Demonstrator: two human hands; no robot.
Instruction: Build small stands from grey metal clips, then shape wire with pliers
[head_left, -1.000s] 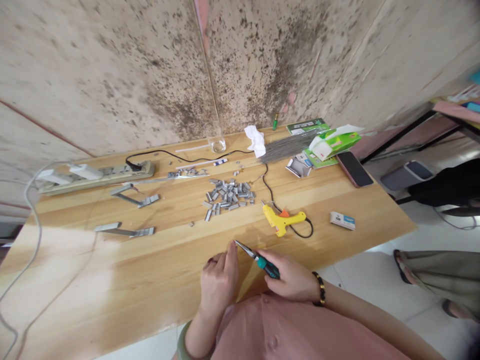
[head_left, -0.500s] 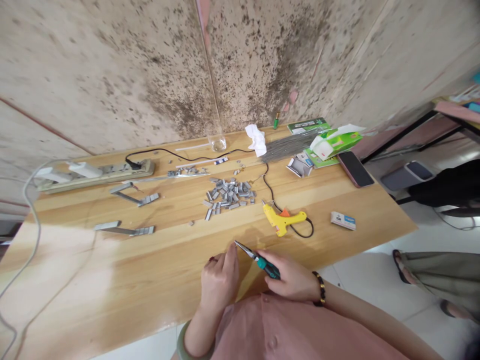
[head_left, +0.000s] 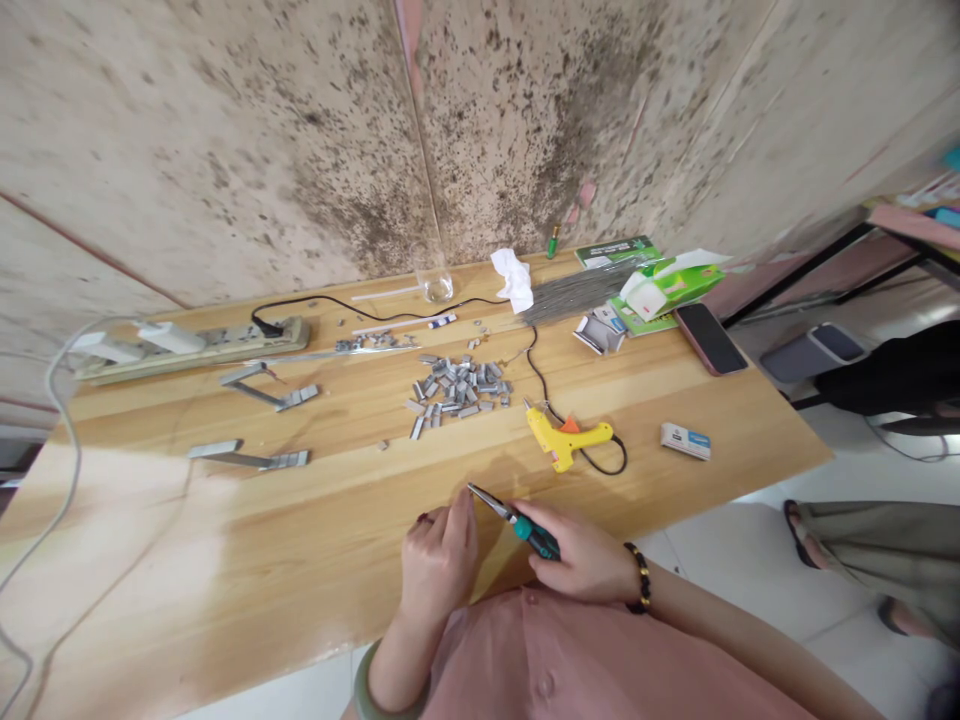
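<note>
My right hand is closed around the green-and-black handles of long-nose pliers. Their metal jaws point up and left, and the tip meets the fingertips of my left hand. The fingers of that left hand are pinched together; whatever is between them is too small or hidden to make out. Beyond the hands lies a loose heap of small grey metal pieces. A yellow hot glue gun rests on the wooden table, right of the heap.
Two bent grey metal strips lie at the left, near a power strip. At the back are a clear cup, crumpled tissue and a bundle of thin wires. A phone and small box sit right.
The plier tip and my left fingertips have shifted very slightly. Both hands keep the same hold, and the things on the table stay in place.
</note>
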